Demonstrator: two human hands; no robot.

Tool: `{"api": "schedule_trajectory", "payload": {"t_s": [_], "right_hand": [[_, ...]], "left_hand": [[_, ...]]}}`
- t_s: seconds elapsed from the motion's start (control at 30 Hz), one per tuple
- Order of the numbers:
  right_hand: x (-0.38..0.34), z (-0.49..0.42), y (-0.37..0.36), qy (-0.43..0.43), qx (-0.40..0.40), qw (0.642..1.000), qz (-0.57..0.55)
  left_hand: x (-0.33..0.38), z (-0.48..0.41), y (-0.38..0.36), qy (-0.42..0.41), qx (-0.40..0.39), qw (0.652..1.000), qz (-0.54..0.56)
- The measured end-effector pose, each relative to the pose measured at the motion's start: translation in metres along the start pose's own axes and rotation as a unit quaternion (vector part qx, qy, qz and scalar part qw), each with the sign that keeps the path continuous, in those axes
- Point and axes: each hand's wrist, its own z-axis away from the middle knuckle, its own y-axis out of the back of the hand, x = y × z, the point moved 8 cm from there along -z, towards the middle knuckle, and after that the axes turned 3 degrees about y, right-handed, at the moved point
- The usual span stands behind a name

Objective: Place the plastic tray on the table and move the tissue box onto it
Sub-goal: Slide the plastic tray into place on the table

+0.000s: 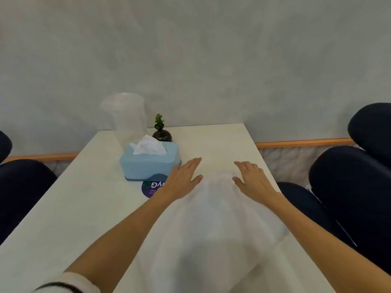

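Blurred tray (211, 229) (translucent) lies between the spread, flat left hand (182, 180) and right hand (251, 179).

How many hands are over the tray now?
2. The left hand lies open at the tray's far left part, beside the tissue box. The right hand lies open at its far right part. The tray is blurred.

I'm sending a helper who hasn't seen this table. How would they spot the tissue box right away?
Start at the white rectangular table against the grey wall. On its far left part, left of the person's left hand, sits the pale blue rectangular tissue box. Unlike the clear plastic container and small dark vase with a green sprig behind it, a white tissue sticks out of its top.
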Motion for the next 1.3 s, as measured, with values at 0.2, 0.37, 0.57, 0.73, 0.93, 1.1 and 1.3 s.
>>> {"api": "schedule_trajectory", "payload": {"t_s": [0.2,0.37,0.57,0.73,0.93,1.1,1.3], "right_hand": [[0.017,0.013,-0.020,-0.085,-0.038,0.995,0.036],[0.026,0.011,-0.025,-0.133,-0.039,0.990,-0.005],[0.024,-0.004,-0.026,-0.134,-0.037,0.989,-0.041],[0.030,-0.003,-0.023,-0.129,-0.045,0.990,-0.035],[0.051,0.018,-0.017,-0.131,-0.049,0.990,0.030],[0.060,0.034,-0.012,-0.142,-0.050,0.987,0.056],[0.061,0.044,-0.010,-0.188,-0.047,0.981,0.018]], "left_hand": [[-0.020,0.011,-0.034,0.066,-0.080,0.995,0.000],[-0.028,0.014,-0.038,0.077,-0.055,0.995,-0.009],[-0.033,0.013,-0.036,0.106,-0.026,0.994,-0.022],[-0.030,0.009,-0.034,0.113,-0.031,0.988,-0.097],[-0.030,0.009,-0.034,0.145,-0.029,0.979,-0.138],[-0.034,0.015,-0.033,0.179,-0.026,0.974,-0.134],[-0.037,0.025,-0.033,0.217,-0.020,0.967,-0.134]]}}
